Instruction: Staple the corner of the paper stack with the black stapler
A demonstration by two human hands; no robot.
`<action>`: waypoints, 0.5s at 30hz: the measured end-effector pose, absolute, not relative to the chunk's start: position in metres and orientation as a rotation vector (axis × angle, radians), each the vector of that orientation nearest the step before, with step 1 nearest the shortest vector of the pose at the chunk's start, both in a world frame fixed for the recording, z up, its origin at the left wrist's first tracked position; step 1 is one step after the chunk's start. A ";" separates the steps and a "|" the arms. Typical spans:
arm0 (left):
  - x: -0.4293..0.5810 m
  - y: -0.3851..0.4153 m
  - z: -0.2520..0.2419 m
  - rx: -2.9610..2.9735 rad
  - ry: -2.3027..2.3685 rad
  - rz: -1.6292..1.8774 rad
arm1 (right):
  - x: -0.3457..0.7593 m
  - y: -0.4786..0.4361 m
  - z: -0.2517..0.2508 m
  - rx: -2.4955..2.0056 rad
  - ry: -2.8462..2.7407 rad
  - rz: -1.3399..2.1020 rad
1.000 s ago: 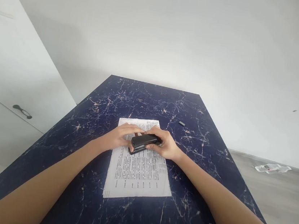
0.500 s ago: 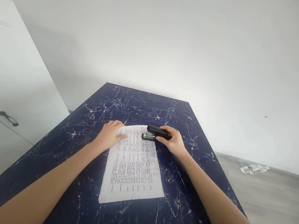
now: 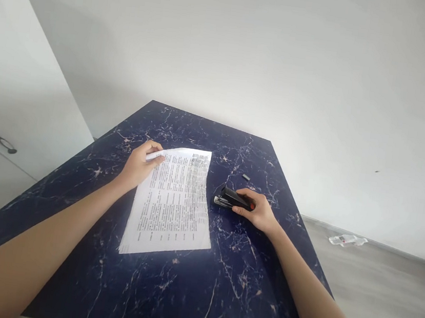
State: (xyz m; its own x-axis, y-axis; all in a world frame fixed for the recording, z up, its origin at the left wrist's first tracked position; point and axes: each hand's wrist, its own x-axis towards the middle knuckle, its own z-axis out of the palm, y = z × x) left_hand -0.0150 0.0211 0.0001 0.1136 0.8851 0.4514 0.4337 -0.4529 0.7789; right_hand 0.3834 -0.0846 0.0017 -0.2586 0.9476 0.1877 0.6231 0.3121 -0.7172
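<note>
My left hand (image 3: 140,163) pinches the upper left corner of a sheaf of printed paper (image 3: 170,200), thumb on top and fingers behind. The paper's far edge curves up a little. To its right, my right hand (image 3: 258,211) is closed around the rear of a black stapler (image 3: 231,197) with an orange-red spot near its back. The stapler's front points left, and its jaws stand apart from the paper with a gap of dark tabletop between. Just beyond the stapler lies a small grey strip (image 3: 246,177), perhaps of staples.
The dark blue marble-patterned table (image 3: 165,292) narrows toward a white wall (image 3: 248,55). At the left stands a white cabinet (image 3: 9,77) with a dark handle (image 3: 0,142). A clear plastic package (image 3: 347,240) lies on the grey floor (image 3: 374,292) at right.
The paper has moved left and away from me with my left hand, and its edge has come out of the stapler. The stapler now sits lower and further right. The small grey strip has come into sight.
</note>
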 end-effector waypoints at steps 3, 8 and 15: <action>-0.015 0.023 -0.001 1.871 1.301 1.407 | 0.377 -0.089 0.006 -1.280 -2.062 0.759; -0.016 0.026 -0.002 1.850 1.321 1.443 | 0.369 -0.092 0.010 -1.176 -2.124 0.818; -0.020 0.027 -0.002 1.722 1.344 1.527 | 0.364 -0.093 0.010 -1.074 -2.168 0.857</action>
State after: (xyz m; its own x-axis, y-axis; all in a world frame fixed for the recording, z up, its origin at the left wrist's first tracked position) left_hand -0.0197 0.0272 -0.0024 -0.1005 0.8780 0.4680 0.3526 -0.4084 0.8419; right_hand 0.3638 -0.0931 0.0101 -0.5170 0.8317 0.2023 0.4684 0.4727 -0.7465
